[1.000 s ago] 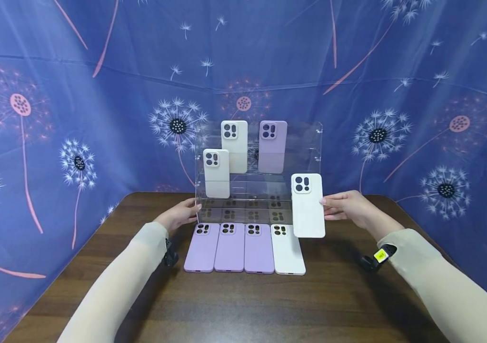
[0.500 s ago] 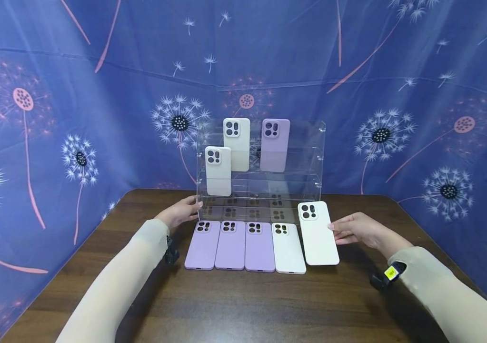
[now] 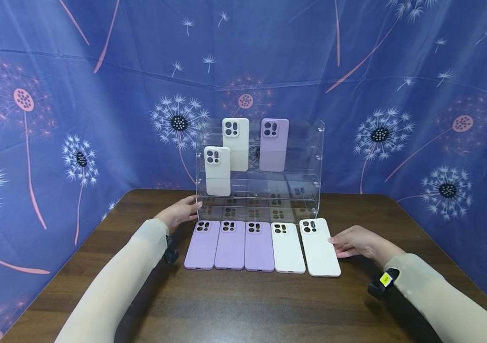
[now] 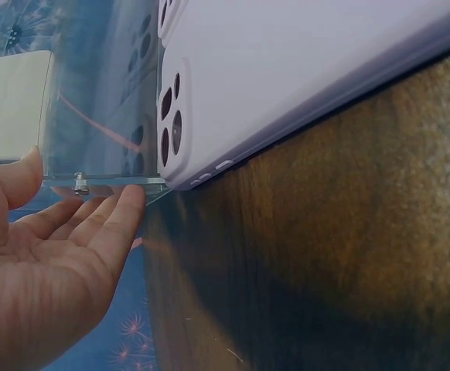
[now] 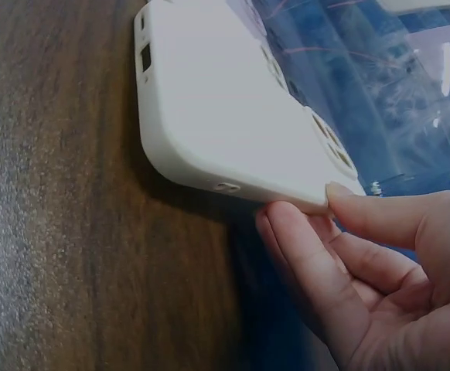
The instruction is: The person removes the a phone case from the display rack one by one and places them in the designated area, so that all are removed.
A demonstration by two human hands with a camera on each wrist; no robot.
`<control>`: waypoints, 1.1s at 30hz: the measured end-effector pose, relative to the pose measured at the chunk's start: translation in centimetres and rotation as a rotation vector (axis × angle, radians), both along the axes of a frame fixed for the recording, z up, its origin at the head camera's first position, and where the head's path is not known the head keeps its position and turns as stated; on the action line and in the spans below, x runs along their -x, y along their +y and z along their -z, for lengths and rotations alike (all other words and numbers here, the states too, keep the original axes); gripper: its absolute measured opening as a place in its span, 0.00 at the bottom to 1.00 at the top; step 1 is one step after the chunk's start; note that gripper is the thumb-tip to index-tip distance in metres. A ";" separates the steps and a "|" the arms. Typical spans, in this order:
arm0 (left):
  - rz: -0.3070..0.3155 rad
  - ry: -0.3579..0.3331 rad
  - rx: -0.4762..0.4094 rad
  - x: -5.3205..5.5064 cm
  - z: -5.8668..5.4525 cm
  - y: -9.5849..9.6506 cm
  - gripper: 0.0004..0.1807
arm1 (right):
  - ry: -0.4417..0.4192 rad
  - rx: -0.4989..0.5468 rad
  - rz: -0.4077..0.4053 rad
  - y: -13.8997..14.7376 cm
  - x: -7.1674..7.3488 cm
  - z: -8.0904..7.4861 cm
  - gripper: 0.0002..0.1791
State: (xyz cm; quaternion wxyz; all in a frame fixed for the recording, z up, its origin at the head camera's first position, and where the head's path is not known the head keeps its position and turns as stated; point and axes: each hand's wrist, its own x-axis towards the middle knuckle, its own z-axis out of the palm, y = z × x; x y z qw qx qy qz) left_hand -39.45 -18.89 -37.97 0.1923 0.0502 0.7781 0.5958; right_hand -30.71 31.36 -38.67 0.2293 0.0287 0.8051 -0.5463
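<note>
My right hand [image 3: 356,243] pinches the right edge of a white phone case [image 3: 321,252] between thumb and fingers. In the right wrist view that case [image 5: 225,100] is close over the table, camera cutouts toward the clear stand. Left of it, another white phone case [image 3: 288,250] and several purple phone cases [image 3: 259,250] lie in one row, camera ends toward the stand. My left hand [image 3: 180,213] is at the left side of the clear acrylic stand [image 3: 269,188]. The left wrist view shows its fairly straight fingers [image 4: 121,224] touching the stand's side panel.
Two white phone cases, one on the upper tier [image 3: 235,143] and one lower at left [image 3: 217,171], stand in the display with a purple phone case [image 3: 274,145]. The wooden table [image 3: 234,309] ends at a blue dandelion-print cloth [image 3: 119,95].
My right hand has lowered the white phone case from in front of the stand, down and rightward, to the right end of the row. The left hand has stayed at the stand's side.
</note>
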 end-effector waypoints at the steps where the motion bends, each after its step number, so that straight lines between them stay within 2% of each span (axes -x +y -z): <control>1: -0.002 -0.002 0.003 0.0 0.0 0.0 0.33 | -0.003 -0.001 0.004 -0.1 0.0 0.1 0.11; 10: -0.007 -0.010 0.025 -0.1 -0.1 0.1 0.33 | -0.052 -0.045 0.087 -1.0 0.1 0.4 0.11; 16: -0.016 -0.016 0.015 -0.3 -0.2 0.0 0.34 | -0.056 -0.026 0.122 -1.3 0.3 0.5 0.10; 20: -0.001 -0.016 0.014 -0.3 -0.1 0.0 0.34 | -0.058 -0.026 0.156 -1.3 0.2 0.7 0.10; 26: 0.004 -0.018 0.020 -0.3 -0.1 -0.1 0.33 | -0.031 -0.020 0.172 -1.3 0.3 0.7 0.13; 33: 0.009 -0.013 0.012 -0.3 -0.4 -0.2 0.33 | -0.027 0.045 0.158 -1.2 0.6 0.5 0.17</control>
